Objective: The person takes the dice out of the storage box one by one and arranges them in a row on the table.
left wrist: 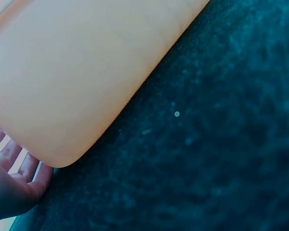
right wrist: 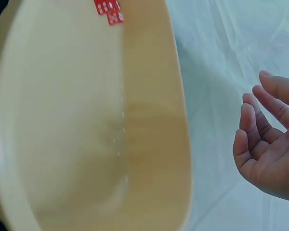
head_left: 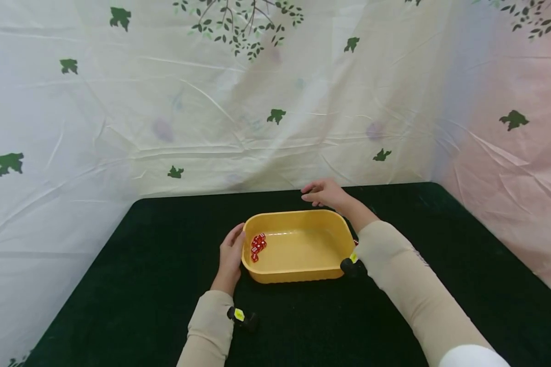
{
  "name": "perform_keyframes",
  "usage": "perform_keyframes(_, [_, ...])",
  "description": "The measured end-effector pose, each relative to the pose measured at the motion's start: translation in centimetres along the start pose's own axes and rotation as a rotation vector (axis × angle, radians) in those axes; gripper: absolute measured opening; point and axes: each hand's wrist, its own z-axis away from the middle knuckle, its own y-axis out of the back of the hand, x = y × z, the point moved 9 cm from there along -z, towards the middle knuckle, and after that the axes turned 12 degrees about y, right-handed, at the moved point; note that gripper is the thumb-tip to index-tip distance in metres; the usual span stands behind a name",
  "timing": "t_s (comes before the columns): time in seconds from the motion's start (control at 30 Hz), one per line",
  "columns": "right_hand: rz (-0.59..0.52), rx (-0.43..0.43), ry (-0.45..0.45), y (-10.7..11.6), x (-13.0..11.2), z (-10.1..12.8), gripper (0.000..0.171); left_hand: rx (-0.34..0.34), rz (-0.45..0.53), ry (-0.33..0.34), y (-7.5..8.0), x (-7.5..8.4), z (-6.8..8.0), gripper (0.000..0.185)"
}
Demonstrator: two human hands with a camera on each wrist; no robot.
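On the black surface [head_left: 156, 285], centre: yellow tub [head_left: 298, 272], red dice [head_left: 257, 246] bunched at its 9 o'clock wall. Left hand [head_left: 231, 255] flat against tub's 9 o'clock side, fingers straight. Right hand [head_left: 323, 192] at 12 o'clock past rim, loosely curled, empty.

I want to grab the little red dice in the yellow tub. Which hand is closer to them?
Probably the left hand: it rests against the yellow tub just beside the red dice. The right hand hovers open beyond the far rim.
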Motion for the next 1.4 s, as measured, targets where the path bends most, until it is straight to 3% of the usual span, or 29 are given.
perform_keyframes(0.53, [-0.138,-0.003,0.015,-5.6,0.2,-1.1,0.022,-0.003,0.006,-0.008,0.3,0.2,0.0,0.035])
perform_keyframes(0.83, [-0.186,-0.061,0.013,-8.6,0.2,-1.7,0.024,-0.013,0.015,0.001,0.2,0.2,-0.1,0.035])
perform_keyframes(1.4, [-0.165,-0.136,-0.053,-12.8,2.2,-1.7,0.020,-0.032,0.021,-0.009,0.2,0.4,0.0,0.036])
